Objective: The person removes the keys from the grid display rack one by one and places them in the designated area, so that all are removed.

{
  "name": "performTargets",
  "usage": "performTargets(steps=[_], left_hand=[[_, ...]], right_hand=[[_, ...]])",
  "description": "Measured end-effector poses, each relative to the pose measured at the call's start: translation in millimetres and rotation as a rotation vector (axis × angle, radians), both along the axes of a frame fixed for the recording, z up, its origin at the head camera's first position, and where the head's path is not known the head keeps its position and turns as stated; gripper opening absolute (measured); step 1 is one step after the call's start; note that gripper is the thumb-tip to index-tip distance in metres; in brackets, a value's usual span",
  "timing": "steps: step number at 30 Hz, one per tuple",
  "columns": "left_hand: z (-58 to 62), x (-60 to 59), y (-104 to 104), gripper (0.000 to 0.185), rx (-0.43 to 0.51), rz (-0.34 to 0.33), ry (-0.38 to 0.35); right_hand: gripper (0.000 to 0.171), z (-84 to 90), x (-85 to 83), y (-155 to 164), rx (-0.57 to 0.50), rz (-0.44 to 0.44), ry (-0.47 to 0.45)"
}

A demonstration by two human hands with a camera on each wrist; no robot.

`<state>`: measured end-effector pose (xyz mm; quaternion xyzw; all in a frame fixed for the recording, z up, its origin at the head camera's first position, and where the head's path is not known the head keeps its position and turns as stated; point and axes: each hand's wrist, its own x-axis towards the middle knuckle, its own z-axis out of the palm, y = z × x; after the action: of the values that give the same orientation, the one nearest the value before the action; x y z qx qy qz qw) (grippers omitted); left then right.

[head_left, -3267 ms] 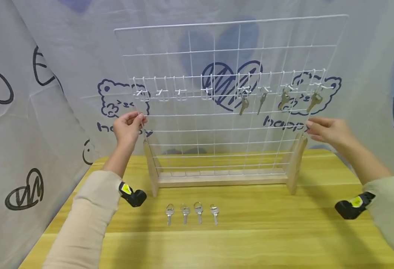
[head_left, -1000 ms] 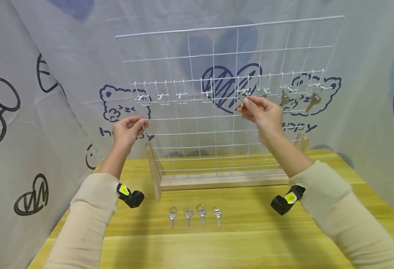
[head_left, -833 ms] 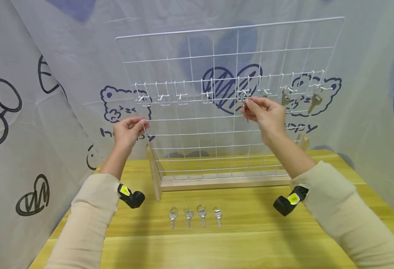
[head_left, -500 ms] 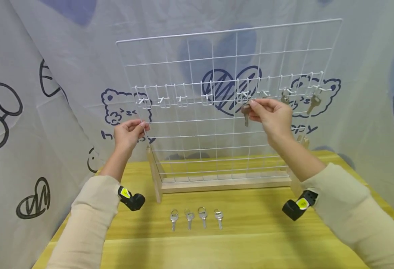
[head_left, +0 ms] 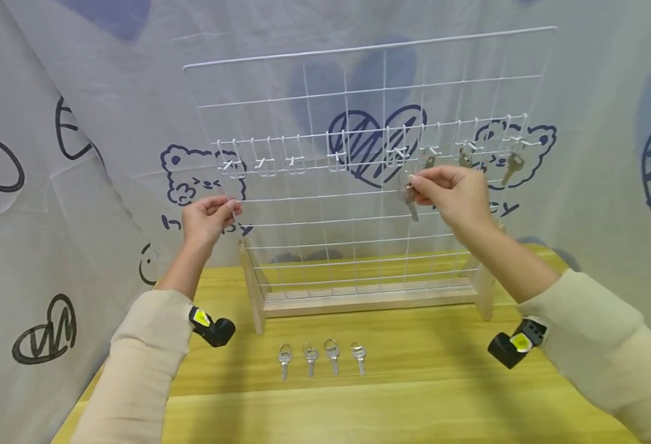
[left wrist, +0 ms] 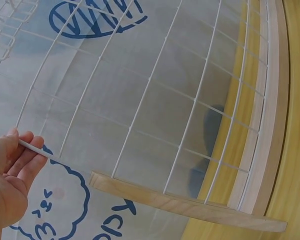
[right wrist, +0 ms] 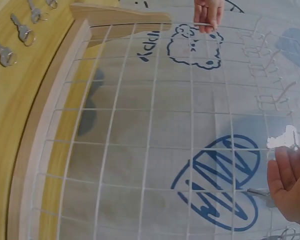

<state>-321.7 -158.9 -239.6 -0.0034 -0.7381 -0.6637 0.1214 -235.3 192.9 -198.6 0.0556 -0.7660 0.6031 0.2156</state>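
Biggest thing around is the doodled cloth at the back, then the wood-grain worktop in front. On that there's a white wire grid, bottom edge sitting in a wooden stand.

Hands next. The left hand has a narrow pinch on the grid's left side wire, so I'd guess it's just steadying things. The right hand is out in front of the grid, thumb and fingers pinched tight on a key, no real gap between them.

Then there's a row of white hooks across the grid. The left five look bare, and three hanging keys are on the right-hand ones, two partly hidden behind the right hand. Four spare keys lie lined up on the worktop, in front of the stand.

Last, the held key dangles blade down, just below the fifth hook from the left, and its thin ring looks apart from that hook. My read: the step in hand is handling this one key by the hooks. Can't tell if it's going on or off; either way the next move calls for a firm pinch and a ring clear of the wires.
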Motion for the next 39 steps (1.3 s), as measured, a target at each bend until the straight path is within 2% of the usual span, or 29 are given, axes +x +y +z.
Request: performTargets(steps=[3, 8, 13, 21, 27, 39], left_hand=[[-0.1, -0.1, 0, 0.031, -0.016, 0.007, -0.010], [0.4, 0.2, 0, 0.031, -0.046, 0.020, -0.012], [1.5, 0.6, 1, 0.031, -0.050, 0.026, -0.007], [1.6, -0.2, 1, 0.031, -0.045, 0.035, -0.007], [1.2, -0.7, 2, 0.030, -0.043, 0.038, -0.012], [0.7, 0.7, 2, 0.030, -0.050, 0.038, -0.013]], right_hand=[[0.031, -9.0, 2.1, 1, 0.059, 0.017, -0.053], [0.031, -32.5, 4.9, 1, 0.062, 0.052, -0.095], [0.030, -69.6, 8.0, 1, 0.052, 0.071, -0.149], [0.029, -130.3, 11.7, -4, -0.048, 0.077, -0.234], [0.027, -168.0, 17.3, -5, -0.038, 0.094, -0.335], [0.024, -217.9, 23.6, -10, -0.065, 0.074, -0.443]])
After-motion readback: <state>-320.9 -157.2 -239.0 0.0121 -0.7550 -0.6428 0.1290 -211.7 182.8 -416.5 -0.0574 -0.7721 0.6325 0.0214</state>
